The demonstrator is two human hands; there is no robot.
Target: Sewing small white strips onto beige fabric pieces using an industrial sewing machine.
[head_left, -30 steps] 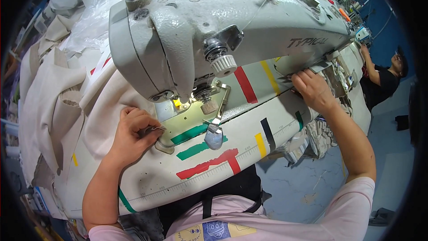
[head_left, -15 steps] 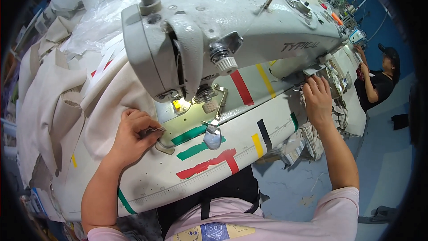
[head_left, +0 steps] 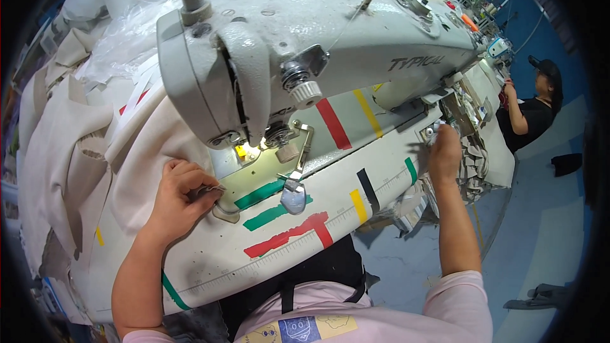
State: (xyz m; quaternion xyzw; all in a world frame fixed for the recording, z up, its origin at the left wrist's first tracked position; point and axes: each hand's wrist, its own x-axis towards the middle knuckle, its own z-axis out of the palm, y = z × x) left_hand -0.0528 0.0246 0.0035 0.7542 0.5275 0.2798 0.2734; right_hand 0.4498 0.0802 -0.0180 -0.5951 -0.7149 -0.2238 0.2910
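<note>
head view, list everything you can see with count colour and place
sewing machine: one, pale grey, across the middle of the table
table: one, off-white, under the machine
tape strips: several, red, green, yellow and black, on the table top and machine bed
cloth pile: beige, heaped left of the machine
small metal tool: one, silvery, at the fingertips of the left hand
small parts: a cluttered cluster, mixed colours, at the table's right end
co-worker: one, black top and cap, seated far right
floor: blue, lower right
left hand: curled, pinching the small metal tool beside the needle area
right hand: reaching to the table's right end; what it touches is unclear
</note>
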